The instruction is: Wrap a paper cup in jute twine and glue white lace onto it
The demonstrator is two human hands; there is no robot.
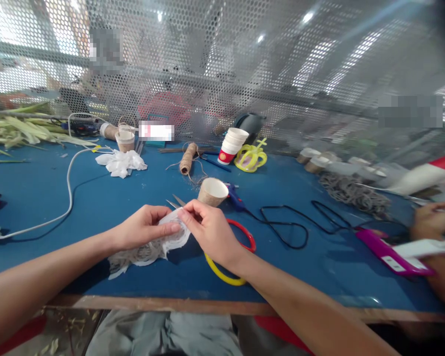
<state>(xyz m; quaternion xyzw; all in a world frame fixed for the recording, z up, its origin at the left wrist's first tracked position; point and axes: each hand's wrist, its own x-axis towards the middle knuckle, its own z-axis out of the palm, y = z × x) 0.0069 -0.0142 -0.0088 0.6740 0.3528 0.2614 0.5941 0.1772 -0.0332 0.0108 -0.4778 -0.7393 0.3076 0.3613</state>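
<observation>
Both my hands are at a thin white crinkled sheet (176,240), paper or cloth, with a greyish ruffled part trailing to the left. My left hand (146,227) grips it with the thumb on top. The fingertips of my right hand (209,230) pinch its upper edge. Beneath my right hand and forearm lies a pair of scissors (225,276) with red and yellow handles, the blade tips showing beyond the sheet. Just behind my right hand stands a twine-wrapped paper cup (212,192), and a blue glue gun (236,198) lies beside it.
Farther back are a twine roll (188,159), stacked paper cups (232,145), yellow-handled scissors (250,158) and white crumpled pieces (121,162). Cables cross the blue table (33,198) on both sides. At right, another person's hand (435,220) is near a purple power strip (391,251). Perforated metal stands behind.
</observation>
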